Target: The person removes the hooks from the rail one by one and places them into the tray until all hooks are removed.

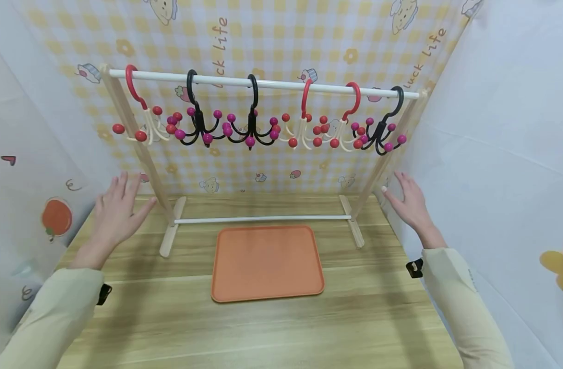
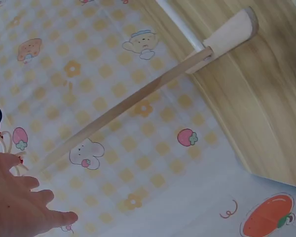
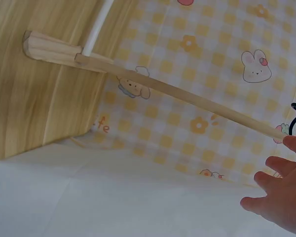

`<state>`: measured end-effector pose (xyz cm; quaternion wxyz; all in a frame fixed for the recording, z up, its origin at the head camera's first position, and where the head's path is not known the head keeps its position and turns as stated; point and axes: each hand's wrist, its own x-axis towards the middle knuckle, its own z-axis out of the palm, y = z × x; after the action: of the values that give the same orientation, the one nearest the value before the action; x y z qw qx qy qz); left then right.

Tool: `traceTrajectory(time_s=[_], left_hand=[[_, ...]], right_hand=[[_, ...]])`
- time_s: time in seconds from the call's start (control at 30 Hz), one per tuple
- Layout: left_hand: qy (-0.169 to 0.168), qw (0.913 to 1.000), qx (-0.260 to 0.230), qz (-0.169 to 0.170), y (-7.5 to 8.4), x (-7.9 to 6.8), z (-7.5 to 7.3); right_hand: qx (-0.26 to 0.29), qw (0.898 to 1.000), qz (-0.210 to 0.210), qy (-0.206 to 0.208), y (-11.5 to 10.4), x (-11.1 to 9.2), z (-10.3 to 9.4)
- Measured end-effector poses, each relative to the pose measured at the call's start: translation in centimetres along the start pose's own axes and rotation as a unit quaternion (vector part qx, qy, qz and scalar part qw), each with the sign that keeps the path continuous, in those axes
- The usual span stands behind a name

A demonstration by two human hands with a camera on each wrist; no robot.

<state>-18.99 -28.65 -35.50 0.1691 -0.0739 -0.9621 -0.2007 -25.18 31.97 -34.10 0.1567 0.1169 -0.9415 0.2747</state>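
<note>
My left hand (image 1: 116,212) is held out beside the rack's left post (image 1: 140,148), fingers extended and apart, holding nothing. On the other side, my right hand (image 1: 411,205) reaches up near the right post (image 1: 378,159), also with extended fingers and nothing held. In the wrist views, parts of the left hand (image 2: 19,202) and right hand (image 3: 281,195) show at the frame edges. From the white top bar (image 1: 272,84) hang several branched hook hangers: black ones (image 1: 199,120) with magenta balls, and red-hooked ones (image 1: 303,125) with cream arms and red balls.
An orange tray (image 1: 268,264) lies on the wooden table (image 1: 263,333) in front of the rack. A white lower bar (image 1: 263,219) joins the rack's wooden feet (image 1: 168,241). Behind stands a yellow checked backdrop (image 1: 272,51), with white sheets (image 1: 503,128) at the sides.
</note>
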Motion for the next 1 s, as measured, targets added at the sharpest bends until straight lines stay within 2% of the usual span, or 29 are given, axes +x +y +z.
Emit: traceTrajectory(time_s=[0.1,0.2,0.33,0.43,0.6,0.63,0.7,0.83,0.87,0.93,1.0], left_hand=[[0.06,0.9973,-0.041,0.013,0.5,0.3,-0.4],[0.104,0.9894,-0.101,-0.007,1.2,0.5,-1.1],[0.162,0.9701,-0.17,-0.059,2.2,1.1,-2.2],[0.202,0.9523,-0.211,-0.089,2.9,1.7,-3.0],[0.221,0.9285,-0.269,-0.13,3.7,2.6,-4.2],[0.225,0.9253,-0.274,-0.136,3.9,2.8,-4.5],[0.23,0.9203,-0.282,-0.144,4.1,3.3,-5.1],[0.232,0.9152,-0.293,-0.152,4.7,4.5,-6.3],[0.23,0.9141,-0.297,-0.152,4.8,4.8,-6.6],[0.227,0.9141,-0.3,-0.151,5.0,5.5,-7.0],[0.225,0.9139,-0.303,-0.149,5.2,6.1,-7.4]], right_hand=[[0.041,0.999,0.024,0.004,-0.2,0.2,-0.3],[0.081,0.995,0.055,0.008,-0.3,0.3,-0.5],[0.141,0.986,0.085,0.037,-0.4,0.6,-0.6],[0.192,0.973,0.116,0.056,-0.4,0.9,-0.7],[0.253,0.947,0.181,0.076,0.4,1.5,-0.6],[0.288,0.936,0.184,0.083,1.4,1.7,-0.4],[0.311,0.924,0.204,0.09,1.8,1.9,-0.3],[0.355,0.899,0.237,0.101,1.8,2.5,-0.1],[0.342,0.9,0.252,0.1,0.9,2.6,-0.2],[0.354,0.891,0.265,0.105,0.7,2.9,-0.1],[0.35,0.89,0.274,0.101,0.5,3.4,0.1]])
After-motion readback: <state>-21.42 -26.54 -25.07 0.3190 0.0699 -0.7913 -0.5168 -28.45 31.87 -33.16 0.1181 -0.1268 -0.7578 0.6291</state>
